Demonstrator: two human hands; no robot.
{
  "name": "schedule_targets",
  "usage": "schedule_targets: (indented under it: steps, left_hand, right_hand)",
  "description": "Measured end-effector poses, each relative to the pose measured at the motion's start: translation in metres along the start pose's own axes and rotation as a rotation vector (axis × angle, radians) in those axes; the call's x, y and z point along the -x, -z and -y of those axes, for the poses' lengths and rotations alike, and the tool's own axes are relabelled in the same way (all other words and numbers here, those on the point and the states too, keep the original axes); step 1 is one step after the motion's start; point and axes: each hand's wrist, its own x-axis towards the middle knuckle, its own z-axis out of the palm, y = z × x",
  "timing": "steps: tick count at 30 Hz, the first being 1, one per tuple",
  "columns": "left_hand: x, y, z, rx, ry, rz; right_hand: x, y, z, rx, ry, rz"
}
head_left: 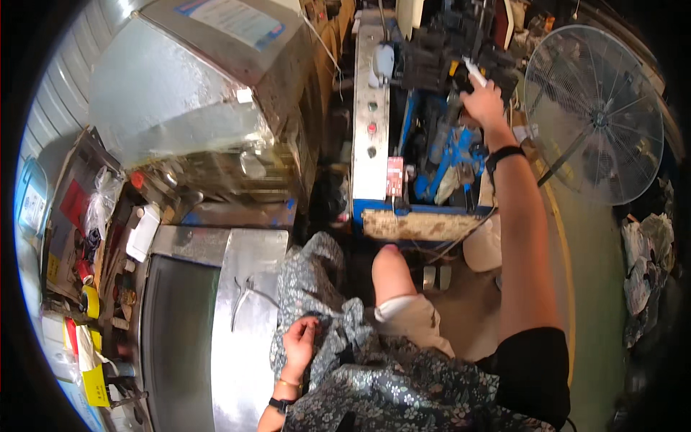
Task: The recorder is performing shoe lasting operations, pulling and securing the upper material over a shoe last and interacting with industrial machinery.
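One white object (pixel 474 73) (right hand (pixel 485 105)), left hand (pixel 299 345) at cloth (pixel 317 270)

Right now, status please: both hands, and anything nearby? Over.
Right hand: extended, gripping slim white object. Left hand: curled at dark floral cloth, grip unclear. Round grey wire-mesh fan off right.

From here I see a smooth, glossy metal worktop (pixel 241 367), metal pliers (pixel 247 288) near its right edge, matt floral cloth (pixel 313 272), and a smooth, plastic-looking white object (pixel 472 71).
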Motion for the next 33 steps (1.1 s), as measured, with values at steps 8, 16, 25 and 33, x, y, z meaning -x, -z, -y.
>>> schedule_targets:
  steps: [8, 16, 25, 33]
  left_hand:
    - [-0.005, -0.002, 0.007, 0.090, -0.001, 0.023]
    - [0.001, 0.002, 0.013, 0.115, 0.009, -0.008]
    - [-0.006, 0.004, 0.006, -0.038, 0.000, 0.047]
    - [-0.009, 0.008, -0.003, 0.068, 0.006, -0.011]
  right_hand:
    - [-0.003, 0.000, -0.002, 0.051, -0.052, 0.086]
    - [-0.002, 0.003, 0.013, 0.041, -0.024, 0.082]
    - [-0.074, 0.013, -0.032, -0.090, 0.019, 0.225]
    - [-0.158, -0.038, -0.124, -0.215, 0.386, 0.271]
